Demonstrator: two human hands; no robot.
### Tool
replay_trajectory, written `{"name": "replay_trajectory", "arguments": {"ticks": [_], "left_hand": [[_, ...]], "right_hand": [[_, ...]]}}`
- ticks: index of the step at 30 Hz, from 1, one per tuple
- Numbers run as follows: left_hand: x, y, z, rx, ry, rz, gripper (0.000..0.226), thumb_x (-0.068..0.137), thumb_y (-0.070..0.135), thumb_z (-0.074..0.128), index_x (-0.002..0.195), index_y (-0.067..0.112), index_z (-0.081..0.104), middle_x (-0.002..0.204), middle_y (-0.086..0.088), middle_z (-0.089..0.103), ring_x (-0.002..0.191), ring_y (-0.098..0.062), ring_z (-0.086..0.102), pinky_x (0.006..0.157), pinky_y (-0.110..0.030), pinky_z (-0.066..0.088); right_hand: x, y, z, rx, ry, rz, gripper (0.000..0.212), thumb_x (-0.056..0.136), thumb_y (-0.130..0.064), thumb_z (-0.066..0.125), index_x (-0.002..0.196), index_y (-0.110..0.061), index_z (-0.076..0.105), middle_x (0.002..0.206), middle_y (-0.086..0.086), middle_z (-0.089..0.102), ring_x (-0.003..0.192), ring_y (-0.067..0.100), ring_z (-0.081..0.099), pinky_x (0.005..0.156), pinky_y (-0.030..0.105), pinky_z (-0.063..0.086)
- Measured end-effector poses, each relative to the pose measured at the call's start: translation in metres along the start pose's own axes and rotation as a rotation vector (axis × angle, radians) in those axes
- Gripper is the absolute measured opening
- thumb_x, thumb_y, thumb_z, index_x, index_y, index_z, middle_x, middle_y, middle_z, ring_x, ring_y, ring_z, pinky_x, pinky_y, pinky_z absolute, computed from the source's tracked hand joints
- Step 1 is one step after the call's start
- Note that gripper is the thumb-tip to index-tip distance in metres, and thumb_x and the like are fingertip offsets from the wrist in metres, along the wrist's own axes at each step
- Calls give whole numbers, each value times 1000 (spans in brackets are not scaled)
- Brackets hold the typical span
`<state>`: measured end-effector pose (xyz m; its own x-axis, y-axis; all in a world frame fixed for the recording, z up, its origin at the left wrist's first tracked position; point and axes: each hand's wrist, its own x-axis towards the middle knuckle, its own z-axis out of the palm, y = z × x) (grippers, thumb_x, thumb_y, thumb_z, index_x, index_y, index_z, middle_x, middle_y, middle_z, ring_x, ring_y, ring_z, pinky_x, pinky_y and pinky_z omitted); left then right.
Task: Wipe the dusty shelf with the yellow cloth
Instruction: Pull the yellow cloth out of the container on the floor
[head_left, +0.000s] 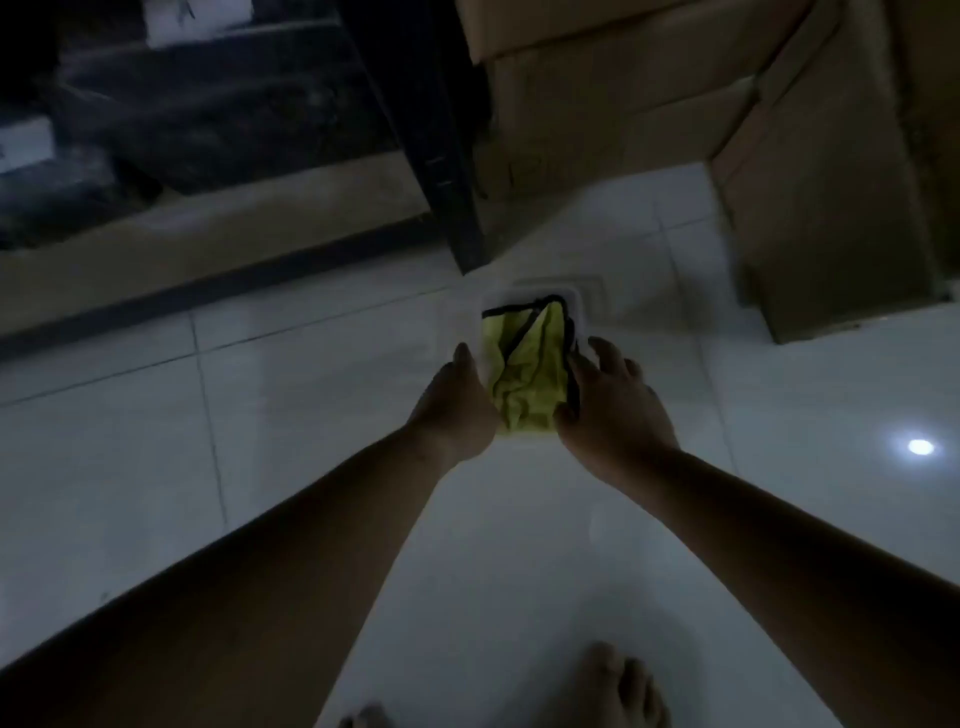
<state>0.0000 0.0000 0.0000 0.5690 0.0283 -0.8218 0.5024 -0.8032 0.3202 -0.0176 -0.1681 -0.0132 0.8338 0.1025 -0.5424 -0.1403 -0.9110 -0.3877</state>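
Gripping a white tub (575, 304), left hand (452, 410) curled round one edge, right hand (615, 410) round the other, yellow cloth (530, 374) crumpled inside, low near the shelf (208, 244). Probably best to pinch a thick fold, lift clean.

Cloth (524, 374) in container (575, 300), shelf (208, 244) behind

Glossy white floor tiles (311, 415) carry a small round glare of light (920, 447) at the right, brown cardboard boxes (623, 104) stand stacked at the upper right beside a taller cardboard box (831, 218), and a shallow white container (579, 306) sits mid-frame.
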Motion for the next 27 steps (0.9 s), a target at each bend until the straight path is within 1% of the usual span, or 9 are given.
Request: {"name": "replay_trajectory", "arguments": {"ticks": [2, 5, 9, 11, 14, 17, 22, 24, 27], "left_hand": [[12, -7, 2, -15, 7, 5, 58, 108, 16, 44, 162, 10, 25, 160, -18, 42, 144, -37, 44, 117, -39, 39], [25, -19, 4, -167, -45, -3, 33, 104, 17, 54, 135, 6, 58, 130, -24, 65, 116, -43, 65, 101, -54, 55], [29, -23, -1, -319, -106, -11, 10, 98, 8, 65, 108, 6, 62, 113, -27, 71, 101, -42, 72, 91, -51, 62], [29, -22, 0, -310, -91, 8, 6, 98, 9, 64, 102, 11, 60, 108, -25, 72, 98, -40, 73, 89, -49, 63], [28, -20, 4, -286, -47, 28, 8, 100, 10, 59, 107, 10, 63, 109, -23, 72, 98, -39, 73, 90, -52, 62], [28, -19, 6, -291, -5, 10, 24, 101, 11, 58, 121, 0, 65, 112, -22, 71, 102, -40, 71, 92, -51, 60], [22, -13, 6, -254, 12, 15, 27, 101, 11, 57, 122, -4, 65, 110, -24, 71, 101, -42, 70, 90, -52, 60], [21, -14, 7, -221, 8, 28, 26, 101, 11, 58, 122, -1, 66, 112, -22, 71, 103, -40, 69, 90, -50, 61], [19, -19, 7, -194, 2, 39, 33, 102, 13, 58, 133, 5, 64, 123, -19, 70, 111, -38, 68, 93, -42, 59]], "right_hand": [[11, -3, 7, -85, 57, -30, 76, 86, -27, 54, 153, -17, 19, 156, 8, 22, 132, 31, 36, 100, 43, 43], [23, -8, 20, -118, 139, -3, 86, 84, -33, 61, 153, -16, 14, 153, 11, 23, 126, 32, 40, 95, 39, 43], [34, -15, 36, -147, 206, 92, 92, 82, -45, 65, 153, -14, 16, 155, 12, 19, 128, 32, 38, 98, 39, 40], [40, -19, 40, -118, 198, 160, 84, 84, -45, 64, 150, -14, 23, 159, 13, 12, 134, 33, 33, 102, 41, 36], [42, -24, 36, -82, 294, 140, 56, 89, -46, 57, 134, -15, 47, 161, 13, 10, 139, 35, 26, 106, 44, 32], [36, -22, 31, -141, 385, 82, 45, 88, -40, 56, 126, -16, 55, 161, 12, 11, 140, 33, 23, 107, 44, 29], [31, -19, 34, -190, 221, 233, 53, 91, -44, 51, 133, -12, 52, 163, 14, -9, 146, 33, 11, 113, 45, 20], [35, -25, 35, -153, 184, 255, 54, 90, -48, 54, 132, -14, 52, 163, 13, -7, 145, 33, 13, 113, 45, 20], [42, -25, 34, -126, 200, 250, 37, 89, -40, 59, 118, -17, 63, 164, 9, 2, 144, 33, 15, 113, 45, 21]]}}
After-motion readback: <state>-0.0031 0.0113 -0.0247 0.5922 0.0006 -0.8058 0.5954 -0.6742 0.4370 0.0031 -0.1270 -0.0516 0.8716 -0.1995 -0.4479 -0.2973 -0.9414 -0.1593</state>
